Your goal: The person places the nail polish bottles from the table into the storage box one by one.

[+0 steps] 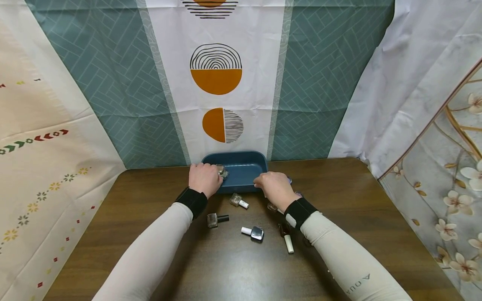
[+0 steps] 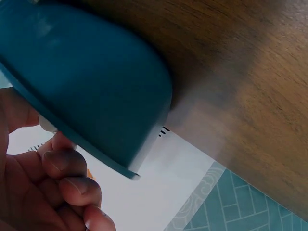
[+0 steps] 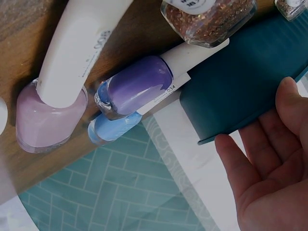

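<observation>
A blue plastic tub (image 1: 248, 170) stands at the back of the table. Over its left end, my left hand (image 1: 205, 179) holds a glittery nail polish bottle (image 1: 222, 171). In the left wrist view, thumb and fingers pinch its white cap (image 2: 47, 124), with most of the bottle hidden behind the tub's wall. My right hand (image 1: 276, 188) is at the tub's right front corner. Its fairly straight fingers (image 3: 236, 166) reach the rim, and I see nothing held there. Beside that hand lie a purple polish bottle (image 3: 139, 84), a light blue one (image 3: 114, 127) and a pink one (image 3: 50, 118).
In front of the tub lie a glitter bottle (image 1: 236, 199), a black-capped bottle (image 1: 212, 220), a dark bottle with a white cap (image 1: 257, 234) and a brown one (image 1: 284, 229). A patterned curtain (image 1: 320, 83) hangs behind the wooden table (image 1: 143, 217).
</observation>
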### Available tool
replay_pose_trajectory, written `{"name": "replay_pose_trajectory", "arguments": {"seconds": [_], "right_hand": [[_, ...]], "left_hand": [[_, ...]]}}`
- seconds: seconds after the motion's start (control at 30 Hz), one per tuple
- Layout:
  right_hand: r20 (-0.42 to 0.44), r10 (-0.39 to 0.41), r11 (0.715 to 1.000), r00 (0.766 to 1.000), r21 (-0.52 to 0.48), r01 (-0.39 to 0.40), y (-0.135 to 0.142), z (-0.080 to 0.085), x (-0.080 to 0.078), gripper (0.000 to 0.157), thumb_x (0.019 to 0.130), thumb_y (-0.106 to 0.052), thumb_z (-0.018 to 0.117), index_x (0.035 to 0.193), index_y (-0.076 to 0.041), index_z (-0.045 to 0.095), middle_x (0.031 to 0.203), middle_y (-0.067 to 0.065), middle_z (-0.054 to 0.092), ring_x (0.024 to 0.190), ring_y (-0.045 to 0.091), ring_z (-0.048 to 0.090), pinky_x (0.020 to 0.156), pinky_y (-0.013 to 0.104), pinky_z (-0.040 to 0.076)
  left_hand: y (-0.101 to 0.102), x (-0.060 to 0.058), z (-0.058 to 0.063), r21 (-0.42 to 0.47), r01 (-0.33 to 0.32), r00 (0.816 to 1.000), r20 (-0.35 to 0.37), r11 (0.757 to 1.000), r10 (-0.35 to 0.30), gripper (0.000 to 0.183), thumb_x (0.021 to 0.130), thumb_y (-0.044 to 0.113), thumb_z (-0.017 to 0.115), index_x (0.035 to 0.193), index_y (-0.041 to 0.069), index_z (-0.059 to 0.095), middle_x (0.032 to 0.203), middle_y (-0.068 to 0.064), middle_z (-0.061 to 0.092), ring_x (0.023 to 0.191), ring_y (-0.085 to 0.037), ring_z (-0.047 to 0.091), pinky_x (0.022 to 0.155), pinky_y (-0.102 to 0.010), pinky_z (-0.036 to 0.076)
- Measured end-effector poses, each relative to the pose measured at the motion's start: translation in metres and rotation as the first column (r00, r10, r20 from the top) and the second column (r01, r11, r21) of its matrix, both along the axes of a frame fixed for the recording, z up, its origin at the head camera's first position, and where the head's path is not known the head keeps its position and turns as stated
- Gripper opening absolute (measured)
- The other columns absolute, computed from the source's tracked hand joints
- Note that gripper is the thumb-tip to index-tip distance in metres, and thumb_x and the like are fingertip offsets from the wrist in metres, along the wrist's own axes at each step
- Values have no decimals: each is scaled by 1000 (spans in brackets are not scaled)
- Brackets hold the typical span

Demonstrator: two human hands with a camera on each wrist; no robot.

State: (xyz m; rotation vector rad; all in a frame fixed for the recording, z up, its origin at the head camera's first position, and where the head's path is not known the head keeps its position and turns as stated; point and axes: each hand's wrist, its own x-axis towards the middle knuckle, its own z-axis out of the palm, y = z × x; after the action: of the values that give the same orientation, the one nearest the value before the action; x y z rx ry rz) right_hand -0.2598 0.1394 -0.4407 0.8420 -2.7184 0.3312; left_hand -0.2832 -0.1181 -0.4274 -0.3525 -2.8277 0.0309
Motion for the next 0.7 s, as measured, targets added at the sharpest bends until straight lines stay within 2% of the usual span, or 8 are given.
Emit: {"name": "replay_pose_trajectory", "arguments": {"seconds": [0.2, 0.33, 0.43, 0.53, 0.7], "right_hand": [[16, 0, 1000, 1000, -11, 0, 0, 0, 1, 13, 107, -14, 75, 102, -14, 87, 80, -1, 74, 84, 20, 76, 79, 45, 63], [21, -4, 1000, 1000, -18, 4, 0, 0, 1, 12, 106, -13, 75, 104, -14, 87, 84, 0, 76, 85, 20, 76, 80, 44, 63], [31, -6, 1000, 999, -20, 7, 0, -1, 1, 13, 106, -13, 75, 108, -14, 88, 90, 1, 79, 88, 20, 77, 82, 44, 64], [37, -6, 1000, 999, -21, 7, 0, -1, 1, 13, 106, -13, 75, 109, -14, 88, 93, 1, 80, 90, 20, 77, 82, 44, 64], [32, -8, 1000, 999, -17, 9, 0, -2, 0, 13, 107, -14, 74, 108, -14, 88, 85, 0, 76, 85, 19, 76, 80, 43, 63]], "left_hand": [[1, -13, -2, -31, -51, 993, 104, 998, 54, 40, 103, 23, 70, 66, 11, 63, 75, -13, 66, 81, -38, 66, 84, -52, 51], [1, -19, -2, -50, -78, 984, 157, 996, 85, 35, 104, 26, 70, 73, 10, 71, 81, -13, 70, 86, -39, 68, 89, -53, 51], [1, -22, -3, -71, -88, 977, 187, 994, 100, 32, 106, 28, 69, 82, 8, 76, 85, -14, 73, 88, -40, 69, 90, -54, 51], [2, -25, -3, -86, -98, 971, 208, 992, 114, 32, 107, 27, 68, 83, 8, 78, 83, -14, 74, 88, -40, 69, 91, -54, 51], [2, -29, -3, -99, -109, 964, 231, 989, 130, 31, 108, 27, 68, 85, 10, 80, 81, -12, 74, 90, -39, 70, 95, -55, 50]]}}
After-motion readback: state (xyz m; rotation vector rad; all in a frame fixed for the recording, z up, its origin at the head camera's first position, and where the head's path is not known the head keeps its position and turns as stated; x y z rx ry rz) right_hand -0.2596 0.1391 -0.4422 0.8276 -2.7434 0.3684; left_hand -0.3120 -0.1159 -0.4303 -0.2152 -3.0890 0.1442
